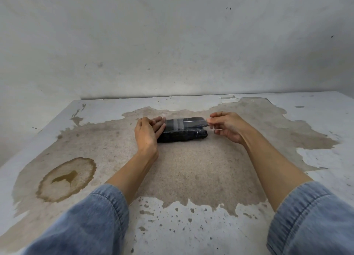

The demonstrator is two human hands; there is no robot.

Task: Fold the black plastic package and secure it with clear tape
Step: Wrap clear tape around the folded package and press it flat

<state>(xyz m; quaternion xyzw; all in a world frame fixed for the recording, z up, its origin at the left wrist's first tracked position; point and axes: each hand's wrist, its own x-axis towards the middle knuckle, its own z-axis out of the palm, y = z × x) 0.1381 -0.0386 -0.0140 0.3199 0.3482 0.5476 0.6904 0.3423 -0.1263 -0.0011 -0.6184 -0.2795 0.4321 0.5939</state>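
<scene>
The black plastic package [183, 133] lies folded into a long flat bundle on the worn table, past the middle. Clear tape [177, 124] shows as pale bands across its top left part. My left hand [148, 132] presses flat on the package's left end, fingers together. My right hand [227, 127] is at the right end, with thumb and forefinger pinched on the package's upper right edge, where a shiny strip of tape seems to run. A small white strand hangs from those fingers.
The table [191, 174] has a peeling white surface with a large bare brown patch. A ring-shaped stain [66, 179] lies at the left front. A white wall [172, 44] stands right behind the table's far edge.
</scene>
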